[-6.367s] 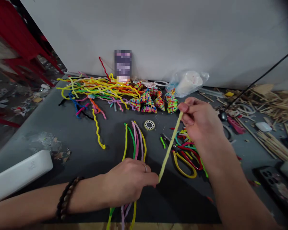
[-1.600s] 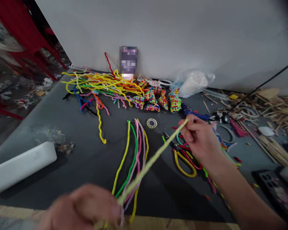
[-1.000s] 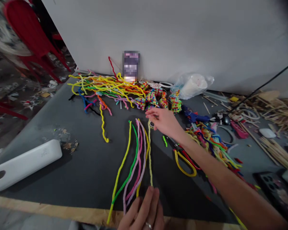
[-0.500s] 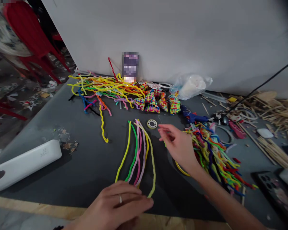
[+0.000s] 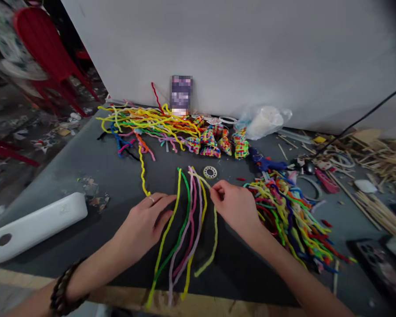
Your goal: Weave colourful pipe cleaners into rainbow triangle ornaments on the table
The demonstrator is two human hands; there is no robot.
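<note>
Status: sorted row of pipe cleaners (image 5: 185, 220) lies side by side mid-surface, running from near the small ring (image 5: 210, 172) down to the front edge: yellow, green, pinks/lilac, yellow, plus a pale yellow-green one (image 5: 214, 233) on the right flank. That last one isn't lined up; its lower end curls off to the right, apart from the rest. Right hand (image 5: 236, 207) is pinched narrow on its upper end, just below the ring, so I'd judge it placed but not squared up. Left hand (image 5: 145, 222) lies flat and spread on the dark surface (image 5: 95, 229), fingertips touching the outermost yellow stem on the left side of the row, holding nothing. Roughly six stems laid out, by my count. Left to go looks like a lot: a big tangled multicolour heap (image 5: 290, 211) sits just right of the right hand, and a second loose tangle (image 5: 145, 121) lies at the back by the wall, with one wavy yellow stray (image 5: 142, 171) between that and the row. Woven bead-like pieces (image 5: 218, 143) at the back are untouched. White case (image 5: 36, 226) lies well left, not involved.
</note>
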